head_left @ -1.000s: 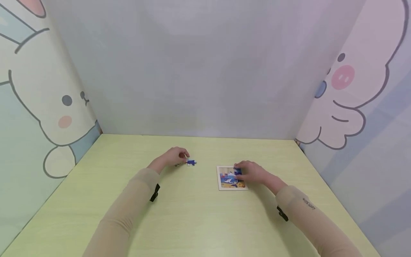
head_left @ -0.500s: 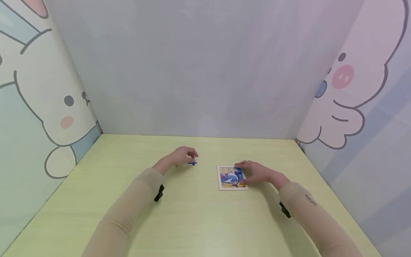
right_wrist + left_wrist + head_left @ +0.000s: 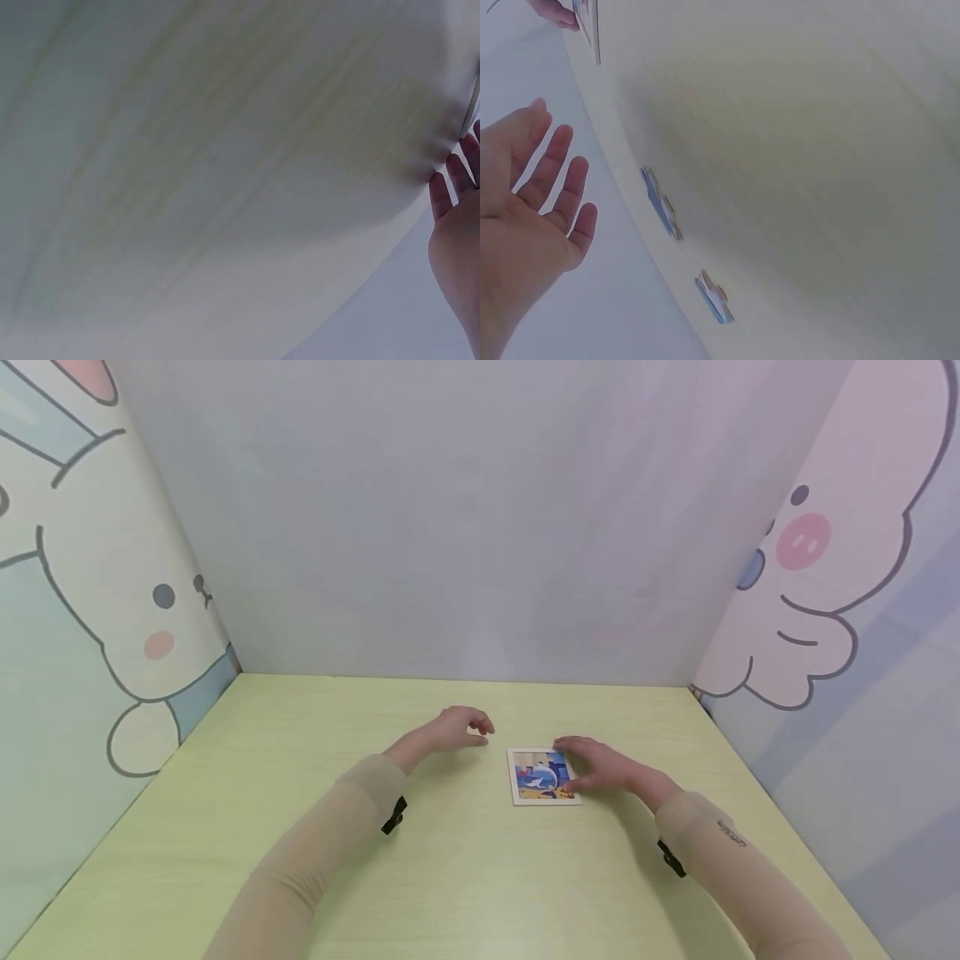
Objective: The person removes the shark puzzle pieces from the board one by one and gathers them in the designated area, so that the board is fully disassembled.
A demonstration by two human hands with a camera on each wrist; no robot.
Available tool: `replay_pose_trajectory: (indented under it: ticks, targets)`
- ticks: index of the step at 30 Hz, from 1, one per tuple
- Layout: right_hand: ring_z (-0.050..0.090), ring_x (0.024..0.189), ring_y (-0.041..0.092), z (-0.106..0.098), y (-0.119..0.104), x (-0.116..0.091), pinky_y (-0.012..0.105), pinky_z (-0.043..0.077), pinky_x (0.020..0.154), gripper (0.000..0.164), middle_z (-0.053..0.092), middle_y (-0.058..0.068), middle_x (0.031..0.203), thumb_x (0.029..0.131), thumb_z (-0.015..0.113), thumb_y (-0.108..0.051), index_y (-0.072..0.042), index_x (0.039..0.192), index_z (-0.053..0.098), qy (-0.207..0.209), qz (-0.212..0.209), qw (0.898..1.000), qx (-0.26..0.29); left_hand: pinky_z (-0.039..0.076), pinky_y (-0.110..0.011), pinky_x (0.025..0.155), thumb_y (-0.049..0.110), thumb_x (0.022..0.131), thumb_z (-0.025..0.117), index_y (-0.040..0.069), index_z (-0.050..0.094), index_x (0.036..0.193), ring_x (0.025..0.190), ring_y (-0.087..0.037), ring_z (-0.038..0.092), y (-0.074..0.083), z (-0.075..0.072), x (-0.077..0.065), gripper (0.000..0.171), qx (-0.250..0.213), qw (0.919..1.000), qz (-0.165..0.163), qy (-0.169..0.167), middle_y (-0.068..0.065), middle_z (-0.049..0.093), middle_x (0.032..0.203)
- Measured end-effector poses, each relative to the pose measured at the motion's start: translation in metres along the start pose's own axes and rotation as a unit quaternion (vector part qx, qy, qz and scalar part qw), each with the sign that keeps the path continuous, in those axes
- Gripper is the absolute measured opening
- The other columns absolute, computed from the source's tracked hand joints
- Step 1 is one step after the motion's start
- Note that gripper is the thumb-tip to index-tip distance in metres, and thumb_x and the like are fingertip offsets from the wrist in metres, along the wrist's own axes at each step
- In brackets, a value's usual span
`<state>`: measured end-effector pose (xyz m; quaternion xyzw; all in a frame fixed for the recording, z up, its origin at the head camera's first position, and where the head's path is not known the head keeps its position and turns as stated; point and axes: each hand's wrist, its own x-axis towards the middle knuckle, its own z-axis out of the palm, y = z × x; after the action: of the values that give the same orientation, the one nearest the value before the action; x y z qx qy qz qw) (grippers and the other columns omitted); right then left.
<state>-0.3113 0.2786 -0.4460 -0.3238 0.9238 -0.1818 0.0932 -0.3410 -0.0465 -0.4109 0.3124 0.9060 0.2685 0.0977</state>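
Step in hand, as judged: filling a picture puzzle. A tan patch at the far left of the framed puzzle (image 3: 546,802) reads as an unfilled gap.

Left hand (image 3: 456,730): fingers spread and lightly bent, raised over the table (image 3: 465,877) just left of the puzzle; nothing seen in its grasp. Right hand (image 3: 606,767): thumb and fingers wide apart, thumb on the puzzle's right side, fingertips at its far edge; probably steadying it.

Two loose pieces, the longer piece (image 3: 661,204) and the shorter piece (image 3: 714,298), lie flat and apart in the left wrist view. The next move likely calls for lifting one by its edge and turning it to match the gap.

Materials: square, flat white frame around a dolphin scene in blue and yellow; pieces thin, blue and pale, with knobbed outlines, perhaps wood or board. Tabletop pale yellow-green, faintly grained.
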Motion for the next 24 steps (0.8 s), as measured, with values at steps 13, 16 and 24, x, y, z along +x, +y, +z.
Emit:
replay_pose_trajectory:
  ticks: [13, 16, 24]
  targets:
    - [0.030, 0.136, 0.039, 0.006, -0.001, -0.004, 0.055, 0.023, 0.109, 0.079, 0.036, 0.016, 0.148, 0.080, 0.070, -0.048, -0.004, 0.140, 0.042, 0.032, 0.029, 0.999, -0.020, 0.033, -0.050, 0.103, 0.021, 0.089, 0.066, 0.012, 0.065, 0.115, 0.120, -0.026, 0.049, 0.034, 0.016, 0.024, 0.028, 0.002, 0.9995, 0.029, 0.011, -0.004, 0.060, 0.123]
    - [0.031, 0.136, 0.039, 0.005, -0.003, -0.006, 0.056, 0.023, 0.109, 0.079, 0.037, 0.017, 0.147, 0.080, 0.070, -0.049, -0.004, 0.139, 0.043, 0.035, 0.034, 0.999, -0.019, 0.030, -0.052, 0.104, 0.023, 0.089, 0.066, 0.016, 0.066, 0.114, 0.122, -0.024, 0.048, 0.039, 0.023, 0.029, 0.027, -0.002, 0.9996, 0.028, 0.007, -0.002, 0.059, 0.125]
    - [0.030, 0.136, 0.038, 0.004, -0.002, -0.009, 0.057, 0.024, 0.108, 0.081, 0.035, 0.014, 0.149, 0.079, 0.068, -0.053, -0.007, 0.140, 0.042, 0.030, 0.047, 0.998, -0.018, 0.024, -0.056, 0.105, 0.031, 0.087, 0.068, 0.023, 0.065, 0.115, 0.127, -0.024, 0.041, 0.046, 0.041, 0.040, 0.029, 0.011, 0.9998, 0.011, -0.009, 0.002, 0.056, 0.130]
